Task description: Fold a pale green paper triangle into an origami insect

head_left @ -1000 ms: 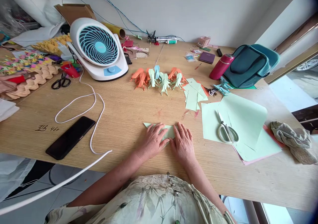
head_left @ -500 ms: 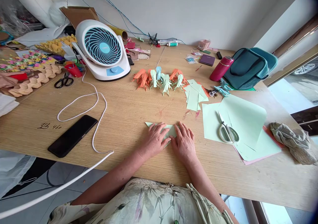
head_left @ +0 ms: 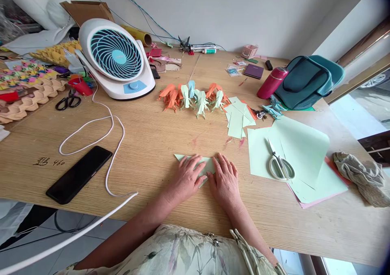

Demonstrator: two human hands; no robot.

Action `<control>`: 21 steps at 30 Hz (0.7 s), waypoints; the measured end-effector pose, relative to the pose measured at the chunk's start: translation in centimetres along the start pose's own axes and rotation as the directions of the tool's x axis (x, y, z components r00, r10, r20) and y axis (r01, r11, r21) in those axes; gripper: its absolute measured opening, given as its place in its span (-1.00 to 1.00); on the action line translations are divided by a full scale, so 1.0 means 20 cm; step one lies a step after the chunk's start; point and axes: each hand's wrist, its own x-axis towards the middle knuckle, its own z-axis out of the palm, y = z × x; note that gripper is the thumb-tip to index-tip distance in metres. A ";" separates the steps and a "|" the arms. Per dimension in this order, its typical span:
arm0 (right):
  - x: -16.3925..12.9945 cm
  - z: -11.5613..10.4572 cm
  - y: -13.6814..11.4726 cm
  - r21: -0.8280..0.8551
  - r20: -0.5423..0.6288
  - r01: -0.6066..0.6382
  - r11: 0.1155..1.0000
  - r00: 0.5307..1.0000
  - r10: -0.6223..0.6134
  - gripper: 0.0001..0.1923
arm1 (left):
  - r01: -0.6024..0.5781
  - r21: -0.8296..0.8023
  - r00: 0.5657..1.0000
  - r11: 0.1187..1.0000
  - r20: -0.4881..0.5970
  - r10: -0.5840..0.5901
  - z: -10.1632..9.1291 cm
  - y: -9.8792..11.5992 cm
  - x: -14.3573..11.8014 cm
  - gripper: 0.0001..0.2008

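Note:
A small folded piece of pale green paper (head_left: 207, 166) lies flat on the wooden table, its pointed left corner poking out past my fingers. My left hand (head_left: 189, 175) rests on the left part of it, fingers stretched out. On the right part lies my right hand (head_left: 224, 178), fingers likewise extended and pressing down. Both hands hide much of the paper. Beyond them stands a row of folded paper figures in orange, pale green and blue (head_left: 201, 101). Cut green paper strips (head_left: 237, 120) are piled beside that row.
To the right, white-handled scissors (head_left: 279, 165) lie on green paper sheets (head_left: 304, 145), near a crumpled cloth (head_left: 359, 175). A red bottle (head_left: 272, 82) and teal bag (head_left: 304, 82) are behind. On the left are a fan (head_left: 117, 59), a phone (head_left: 79, 174), a white cable (head_left: 117, 157) and black scissors (head_left: 68, 100).
My left hand has shifted slightly down and left over the paper, its fingers a bit more spread. The right hand stays on the paper. The view has shifted slightly.

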 end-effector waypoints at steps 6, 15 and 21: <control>0.00 -0.01 0.00 0.011 -0.002 0.003 1.000 1.000 -0.003 -0.53 | 0.004 0.005 1.000 1.000 0.004 -0.004 0.00 0.00 0.00 -0.63; 0.00 0.00 0.00 0.025 -0.006 -0.007 1.000 1.000 0.007 -0.54 | 0.007 0.000 1.000 1.000 0.004 -0.007 0.00 0.00 0.00 -0.63; 0.00 0.00 0.00 0.037 -0.020 0.002 0.999 1.000 -0.002 -0.54 | -0.003 -0.013 1.000 1.000 -0.015 0.003 -0.01 0.01 0.00 -0.62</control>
